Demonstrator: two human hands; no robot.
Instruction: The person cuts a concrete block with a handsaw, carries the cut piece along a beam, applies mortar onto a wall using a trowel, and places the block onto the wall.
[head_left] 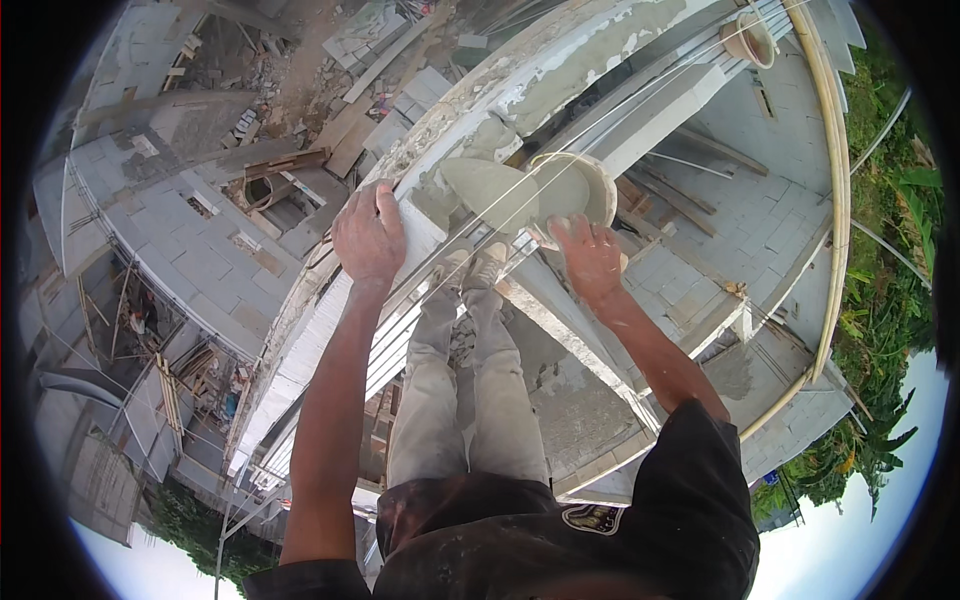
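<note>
My left hand [369,236] lies on the edge of a pale wall block [418,236], its fingertips bent over the far side and partly hidden. Fingers curled, my right hand [590,258] closes around what looks like the handle of a trowel. The trowel's broad rounded blade [488,190], coated in grey mortar, reaches left toward the wall. Just beyond the right hand stands a round bucket [602,185] with wet grey mortar inside. Thin taut strings cross above the blade and bucket.
Below my legs [465,390] are narrow beams [575,345] and a drop to lower floors. A mortar-topped wall [590,80] runs away at the upper right. Another bucket [748,40] sits farther off. Rubble [290,60] and planks lie below left; a long pale pole [838,190] curves at right.
</note>
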